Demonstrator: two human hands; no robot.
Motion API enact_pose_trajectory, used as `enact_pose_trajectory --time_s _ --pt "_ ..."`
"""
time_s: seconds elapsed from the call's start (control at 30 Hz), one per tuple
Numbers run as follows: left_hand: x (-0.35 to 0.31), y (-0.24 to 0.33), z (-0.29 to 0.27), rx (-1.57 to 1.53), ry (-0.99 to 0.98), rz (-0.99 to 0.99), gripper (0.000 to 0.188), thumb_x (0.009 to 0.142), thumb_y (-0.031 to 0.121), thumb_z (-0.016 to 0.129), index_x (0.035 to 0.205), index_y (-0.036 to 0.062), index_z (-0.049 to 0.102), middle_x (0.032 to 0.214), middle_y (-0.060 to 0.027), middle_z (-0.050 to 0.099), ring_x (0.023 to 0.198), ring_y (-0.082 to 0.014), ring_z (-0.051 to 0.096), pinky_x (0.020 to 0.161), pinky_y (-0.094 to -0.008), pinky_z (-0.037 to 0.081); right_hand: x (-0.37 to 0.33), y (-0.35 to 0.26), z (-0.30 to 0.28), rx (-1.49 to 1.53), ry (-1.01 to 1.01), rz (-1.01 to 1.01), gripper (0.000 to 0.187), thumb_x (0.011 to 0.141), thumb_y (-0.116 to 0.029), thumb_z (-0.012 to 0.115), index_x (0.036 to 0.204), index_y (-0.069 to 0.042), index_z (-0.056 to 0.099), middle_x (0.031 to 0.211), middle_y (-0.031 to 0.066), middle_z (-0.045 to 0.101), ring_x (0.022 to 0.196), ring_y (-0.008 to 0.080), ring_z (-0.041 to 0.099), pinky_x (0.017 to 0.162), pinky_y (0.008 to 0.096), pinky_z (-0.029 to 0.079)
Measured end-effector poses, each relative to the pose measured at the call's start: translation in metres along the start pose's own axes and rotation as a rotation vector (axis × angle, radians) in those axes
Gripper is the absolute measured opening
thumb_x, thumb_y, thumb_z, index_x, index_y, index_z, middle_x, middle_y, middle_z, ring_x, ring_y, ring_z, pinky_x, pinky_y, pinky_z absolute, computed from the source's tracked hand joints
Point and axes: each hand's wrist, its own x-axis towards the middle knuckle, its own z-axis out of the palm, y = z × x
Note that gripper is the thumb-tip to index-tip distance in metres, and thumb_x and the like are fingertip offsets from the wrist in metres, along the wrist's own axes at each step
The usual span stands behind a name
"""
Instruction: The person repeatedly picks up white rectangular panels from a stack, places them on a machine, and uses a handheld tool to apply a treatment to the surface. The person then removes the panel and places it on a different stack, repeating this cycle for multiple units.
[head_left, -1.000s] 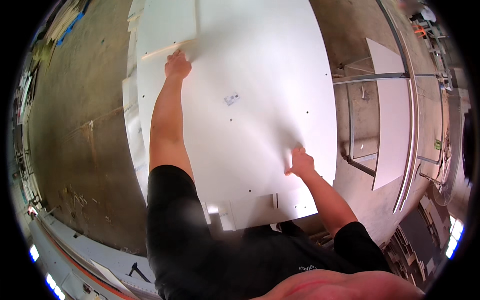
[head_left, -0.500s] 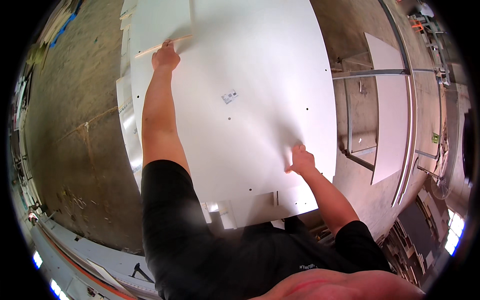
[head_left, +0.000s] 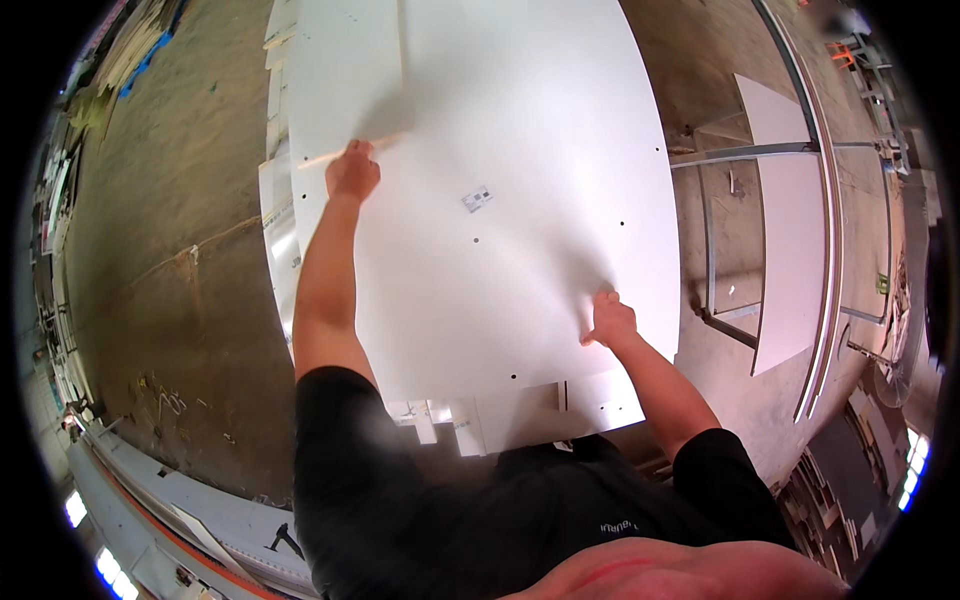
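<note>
A large white board (head_left: 540,230) with several small dark holes and a printed label (head_left: 477,199) lies flat before me. On its far left part rests a smaller white panel (head_left: 350,75), its near edge showing a pale wood-coloured strip. My left hand (head_left: 353,173) is at that near edge, arm stretched forward, fingers curled over the strip; the fingertips are partly hidden. Lower right, my right hand (head_left: 612,320) rests on the large board, thumb apart from the fingers, with nothing in it.
More white boards (head_left: 278,200) stick out beneath on the left. A metal frame (head_left: 740,153) with a leaning pale panel (head_left: 790,250) stands to the right. Stacked offcuts (head_left: 815,505) lie at the lower right, and a long machine bed (head_left: 190,510) runs along the lower left.
My left hand and the smaller panel's near edge have come toward me across the large board. My right hand stays at about the same spot. The whole view has shifted slightly.
</note>
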Motion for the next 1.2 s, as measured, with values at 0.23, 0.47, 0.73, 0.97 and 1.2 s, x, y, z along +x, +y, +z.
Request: enact_pose_trajectory --time_s 0.23,0.47,0.73,0.97,1.2 --pt "-0.184 0.001 0.047 -0.09 0.084 0.109 0.04 0.09 0.02 0.059 0.129 0.0109 0.062 0.127 -0.0072 0.064 0.081 -0.0321 0.072 0.069 -0.0461 0.058 0.003 0.004 0.01 -0.037 0.077 -0.041 0.101 0.059 -0.046 0.096 0.135 0.0 0.048 0.129 0.0203 0.054 0.108 0.0316 0.068 0.088 0.0409 0.059" --pt "-0.439 0.046 0.069 -0.259 0.089 0.1 0.031 0.082 0.015 0.066 0.113 0.0127 0.067 0.12 -0.0081 0.068 0.098 -0.0289 0.067 0.079 -0.0425 0.056 -0.003 0.004 0.013 -0.059 0.113 -0.056 0.097 0.057 -0.046 0.096 0.13 0.0 0.052 0.128 0.0207 0.057 0.111 0.0336 0.067 0.09 0.0423 0.057" --pt "-0.653 0.135 0.106 -0.913 0.539 -1.284 0.043 0.095 0.027 0.073 0.127 0.0026 0.059 0.12 -0.0144 0.066 0.109 -0.0297 0.063 0.097 -0.0461 0.052 -0.004 0.012 0.019 -0.073 0.136 -0.121 0.1 0.055 -0.048 0.096 0.131 0.002 0.054 0.129 0.0215 0.061 0.114 0.0345 0.066 0.093 0.0424 0.056" --pt "-0.717 0.191 0.134 -1.895 0.661 -1.379 0.037 0.102 0.021 0.067 0.133 0.0064 0.053 0.117 -0.006 0.066 0.098 -0.02 0.067 0.078 -0.0356 0.059 -0.013 0.019 0.016 -0.081 0.116 -0.198 0.1 0.056 -0.05 0.097 0.129 0.004 0.055 0.127 0.0213 0.065 0.118 0.0329 0.065 0.095 0.0425 0.055" --pt "-0.767 0.344 0.061 -1.85 0.681 -1.272 0.044 0.102 0.013 0.065 0.142 0.0076 0.049 0.127 -0.0037 0.063 0.105 -0.0162 0.065 0.077 -0.0309 0.058 0.014 0.051 0.057 -0.046 0.256 -0.401 0.084 0.071 -0.055 0.086 0.132 -0.002 0.06 0.126 0.0178 0.068 0.114 0.0327 0.066 0.096 0.0422 0.054"
